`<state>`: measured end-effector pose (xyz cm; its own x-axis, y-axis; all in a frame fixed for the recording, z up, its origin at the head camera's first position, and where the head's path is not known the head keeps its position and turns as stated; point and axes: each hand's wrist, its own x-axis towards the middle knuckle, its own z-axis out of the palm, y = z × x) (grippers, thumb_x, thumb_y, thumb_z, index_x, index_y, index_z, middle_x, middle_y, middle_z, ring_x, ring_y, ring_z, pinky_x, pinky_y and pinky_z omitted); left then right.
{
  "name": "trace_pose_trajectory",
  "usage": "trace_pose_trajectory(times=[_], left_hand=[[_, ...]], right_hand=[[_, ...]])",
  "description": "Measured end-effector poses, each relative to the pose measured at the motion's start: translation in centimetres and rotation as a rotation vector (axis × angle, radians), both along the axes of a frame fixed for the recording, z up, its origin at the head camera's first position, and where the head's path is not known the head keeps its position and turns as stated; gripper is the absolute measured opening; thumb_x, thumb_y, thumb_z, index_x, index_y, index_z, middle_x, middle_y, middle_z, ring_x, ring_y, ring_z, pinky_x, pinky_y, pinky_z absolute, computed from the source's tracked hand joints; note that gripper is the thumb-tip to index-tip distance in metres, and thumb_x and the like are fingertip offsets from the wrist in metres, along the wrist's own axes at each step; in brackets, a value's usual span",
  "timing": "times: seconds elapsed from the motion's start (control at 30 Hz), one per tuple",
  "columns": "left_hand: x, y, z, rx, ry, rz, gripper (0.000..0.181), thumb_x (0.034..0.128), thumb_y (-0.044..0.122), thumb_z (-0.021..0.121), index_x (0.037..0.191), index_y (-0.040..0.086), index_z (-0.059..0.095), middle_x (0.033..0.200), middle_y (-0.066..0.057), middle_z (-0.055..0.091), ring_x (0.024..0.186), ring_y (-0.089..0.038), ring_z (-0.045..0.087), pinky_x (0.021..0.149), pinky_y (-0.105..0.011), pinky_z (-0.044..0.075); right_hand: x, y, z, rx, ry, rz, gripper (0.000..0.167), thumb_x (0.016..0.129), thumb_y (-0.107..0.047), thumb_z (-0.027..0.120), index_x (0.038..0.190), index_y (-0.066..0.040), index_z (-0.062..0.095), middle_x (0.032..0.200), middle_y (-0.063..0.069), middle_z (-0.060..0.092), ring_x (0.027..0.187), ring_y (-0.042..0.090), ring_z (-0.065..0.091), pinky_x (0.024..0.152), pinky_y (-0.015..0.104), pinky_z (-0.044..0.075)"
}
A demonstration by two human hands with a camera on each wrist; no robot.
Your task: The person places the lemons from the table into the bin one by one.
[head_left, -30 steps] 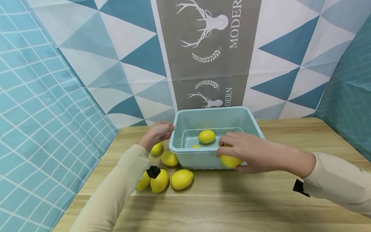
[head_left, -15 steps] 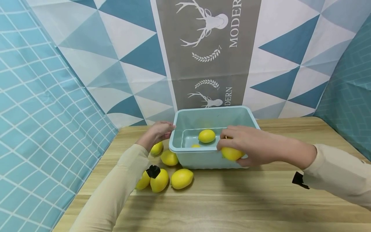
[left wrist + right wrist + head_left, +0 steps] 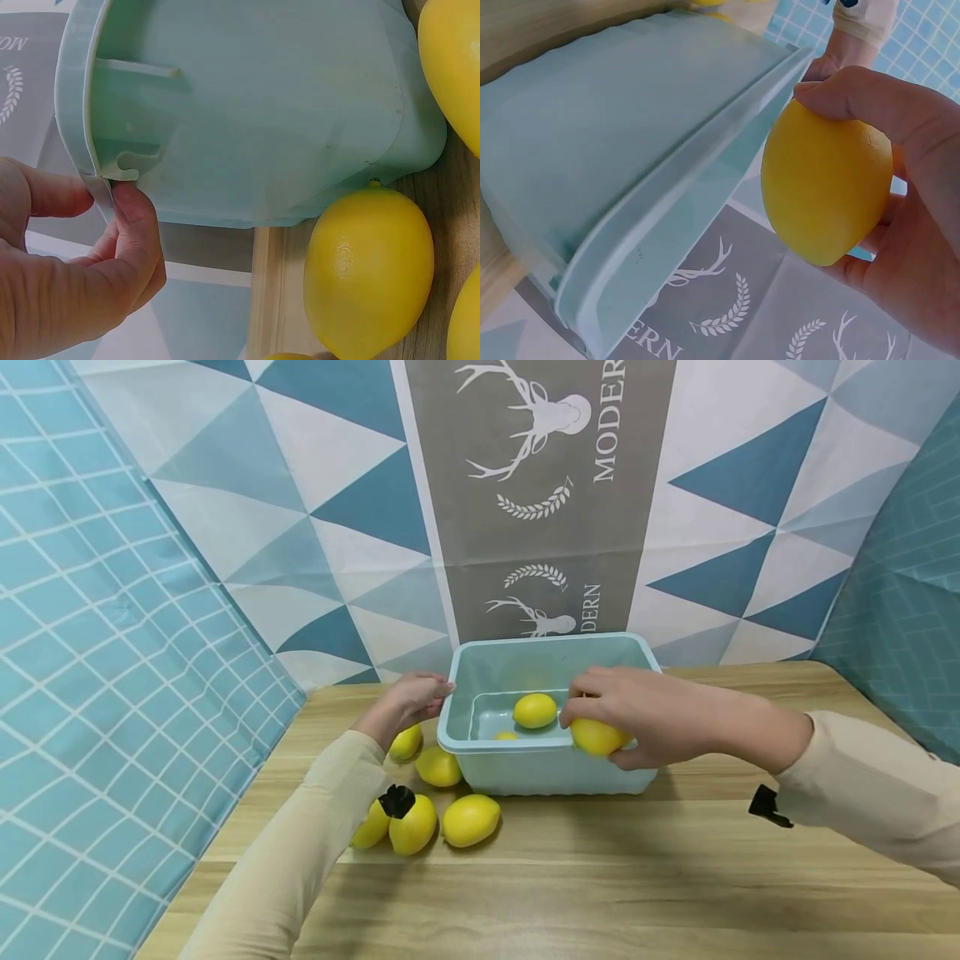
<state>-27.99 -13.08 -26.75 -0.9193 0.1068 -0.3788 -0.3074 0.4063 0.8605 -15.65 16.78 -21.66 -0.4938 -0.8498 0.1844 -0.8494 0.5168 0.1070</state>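
A light blue-green bin (image 3: 517, 772) stands on the table, one whole lemon (image 3: 535, 711) and part of another (image 3: 506, 736) showing inside. My left hand (image 3: 408, 700) pinches the bin's left rim; in the left wrist view the thumb and index finger of that hand (image 3: 97, 255) grip the rim edge. My right hand (image 3: 645, 714) holds a lemon (image 3: 597, 737) over the bin's front rim. Seen from the right wrist, thumb and fingers of the hand (image 3: 900, 172) curl round that lemon (image 3: 825, 184), beside the bin's rim (image 3: 667, 176).
Several lemons lie on the wooden table (image 3: 570, 893) left of and before the bin, among them one (image 3: 471, 820) at the front and one (image 3: 438, 767) against its left corner. A patterned cloth (image 3: 360, 502) hangs behind, with blue tiled cloth (image 3: 97, 610) at left.
My right hand has risen and moved slightly away from me with its lemon, from in front of the bin's front wall to its rim. The left hand keeps its place.
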Motion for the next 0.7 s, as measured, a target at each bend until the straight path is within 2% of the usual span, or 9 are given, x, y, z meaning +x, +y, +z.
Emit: trace_pose_trajectory(times=[0.23,0.47,0.7], left_hand=[[0.0,0.1,0.0,-0.004,-0.001,-0.003,0.040,0.0988,0.014,0.049,0.137,0.000,0.045,0.108,-0.007,0.054,0.072,-0.005,0.051,0.064,-0.011,0.050],[0.0,0.1,-0.1,0.021,-0.002,-0.012,0.044,0.0993,0.013,0.048,0.141,-0.001,0.041,0.128,-0.016,0.052,0.074,-0.005,0.053,0.065,-0.011,0.050],[-0.1,0.0,-0.1,0.024,-0.004,-0.009,0.044,0.0993,0.013,0.048,0.141,0.000,0.042,0.122,-0.013,0.055,0.076,-0.005,0.055,0.065,-0.011,0.052]], right_hand=[[-0.6,0.2,0.5,0.008,-0.050,-0.030,0.051,0.065,-0.011,0.084,0.109,-0.019,0.060,0.101,-0.005,0.056,0.094,0.011,0.051,0.080,0.030,0.053],[-0.9,0.2,1.1,0.024,-0.121,-0.082,0.049,0.066,-0.009,0.083,0.110,-0.019,0.061,0.102,-0.004,0.057,0.096,0.014,0.052,0.083,0.033,0.053],[-1.8,0.1,1.6,0.053,-0.160,-0.136,0.046,0.068,-0.010,0.082,0.108,-0.018,0.061,0.100,-0.002,0.057,0.092,0.016,0.052,0.080,0.033,0.052]])
